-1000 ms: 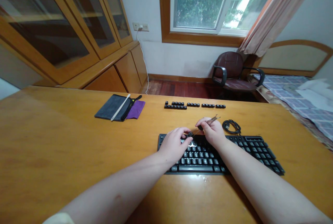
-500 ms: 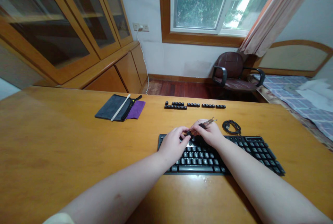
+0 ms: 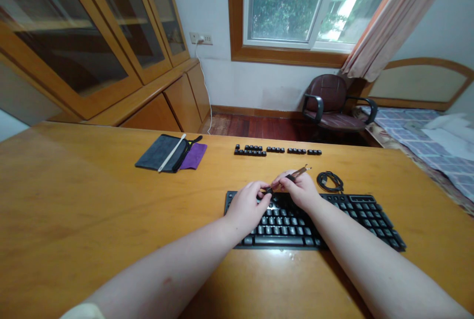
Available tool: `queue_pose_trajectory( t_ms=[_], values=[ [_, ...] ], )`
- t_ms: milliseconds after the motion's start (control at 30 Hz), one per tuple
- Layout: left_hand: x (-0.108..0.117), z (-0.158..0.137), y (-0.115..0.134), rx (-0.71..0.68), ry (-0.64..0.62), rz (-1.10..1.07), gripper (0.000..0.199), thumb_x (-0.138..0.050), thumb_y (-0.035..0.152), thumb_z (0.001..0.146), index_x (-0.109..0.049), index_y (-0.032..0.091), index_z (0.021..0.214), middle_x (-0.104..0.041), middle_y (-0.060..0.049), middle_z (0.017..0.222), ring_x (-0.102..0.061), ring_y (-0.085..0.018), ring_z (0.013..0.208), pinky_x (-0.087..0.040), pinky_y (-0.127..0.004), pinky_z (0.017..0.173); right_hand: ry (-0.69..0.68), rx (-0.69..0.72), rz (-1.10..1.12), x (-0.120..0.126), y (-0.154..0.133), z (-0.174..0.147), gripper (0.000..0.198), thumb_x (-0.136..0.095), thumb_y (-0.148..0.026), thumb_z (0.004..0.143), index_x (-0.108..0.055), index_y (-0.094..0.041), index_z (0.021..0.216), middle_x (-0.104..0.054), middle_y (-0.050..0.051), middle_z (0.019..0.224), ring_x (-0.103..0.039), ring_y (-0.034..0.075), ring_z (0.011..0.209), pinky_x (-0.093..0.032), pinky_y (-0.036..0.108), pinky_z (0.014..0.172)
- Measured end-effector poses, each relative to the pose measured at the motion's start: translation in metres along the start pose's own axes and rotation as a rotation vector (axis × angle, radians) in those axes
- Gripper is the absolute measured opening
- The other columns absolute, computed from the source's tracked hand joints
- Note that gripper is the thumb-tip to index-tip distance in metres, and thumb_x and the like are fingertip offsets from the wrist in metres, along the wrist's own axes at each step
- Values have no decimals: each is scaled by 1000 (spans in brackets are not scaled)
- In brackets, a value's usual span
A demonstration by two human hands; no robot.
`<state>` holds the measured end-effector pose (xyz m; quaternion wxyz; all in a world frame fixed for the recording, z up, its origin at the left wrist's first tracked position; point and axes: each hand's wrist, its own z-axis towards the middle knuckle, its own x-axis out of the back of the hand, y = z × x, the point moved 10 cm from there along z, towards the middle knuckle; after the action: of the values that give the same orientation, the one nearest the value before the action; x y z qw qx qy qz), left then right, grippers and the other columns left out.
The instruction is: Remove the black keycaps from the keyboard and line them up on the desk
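A black keyboard (image 3: 281,241) lies in front of me, with a gap in its upper rows where bare key sockets show. Above those rows my left hand (image 3: 249,205) pinches a small black keycap (image 3: 269,190) between thumb and fingers. Close beside it, my right hand (image 3: 301,190) is closed around a keycap puller (image 3: 300,171) with a dark handle; thin prongs stick out past the hand to the upper right. The puller's other end points toward the keycap, and whether they touch is hidden by the fingers.
Behind the keyboard, loose keycaps (image 3: 255,153) stand in short rows. A coiled black cable (image 3: 329,181) lies at the right. On the left are a grey pouch (image 3: 157,153), a white brush-like stick (image 3: 172,153) and a purple cloth (image 3: 194,156).
My right hand has tilted the puller slightly, its prongs rising a little to the upper right. The keycap in my left hand shows a bit more clearly; the rest stays put.
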<state>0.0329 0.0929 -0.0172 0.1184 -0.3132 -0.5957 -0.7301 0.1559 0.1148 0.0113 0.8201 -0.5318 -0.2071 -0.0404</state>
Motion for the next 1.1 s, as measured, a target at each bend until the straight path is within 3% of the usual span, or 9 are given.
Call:
queue_pose_trajectory(
  t_ms=[333,533,700,1100],
  values=[
    [0,-1,3,-6,-26,7,22,-51,28,84,-62,21,102,-66,-3,93,-60,-18,84,-47,-31,78,-60,11,40,-6,0,-1,25,-55,-35,85,-72,-18,78,-71,6,74,-67,17,71,-54,29,69],
    [1,0,0,-7,-2,-18,24,-49,25,85,-61,22,106,-67,-3,98,-61,-17,86,-47,-31,82,-88,93,82,-12,-11,3,29,-54,-40,85,-70,-18,76,-70,7,77,-66,18,76,-53,33,74],
    [1,0,-6,34,26,-96,26,-50,26,85,-59,22,109,-67,-2,104,-62,-16,85,-49,-30,81,-59,128,50,-9,-13,4,26,-55,-39,85,-70,-18,79,-69,7,78,-65,18,76,-52,34,75],
    [16,1,-8,-14,149,-142,25,-41,27,91,-60,21,107,-62,-4,107,-57,-17,100,-45,-33,91,-114,156,-158,-16,-21,0,13,-61,-28,83,-70,-22,89,-72,5,86,-66,16,80,-52,30,76]
  ],
)
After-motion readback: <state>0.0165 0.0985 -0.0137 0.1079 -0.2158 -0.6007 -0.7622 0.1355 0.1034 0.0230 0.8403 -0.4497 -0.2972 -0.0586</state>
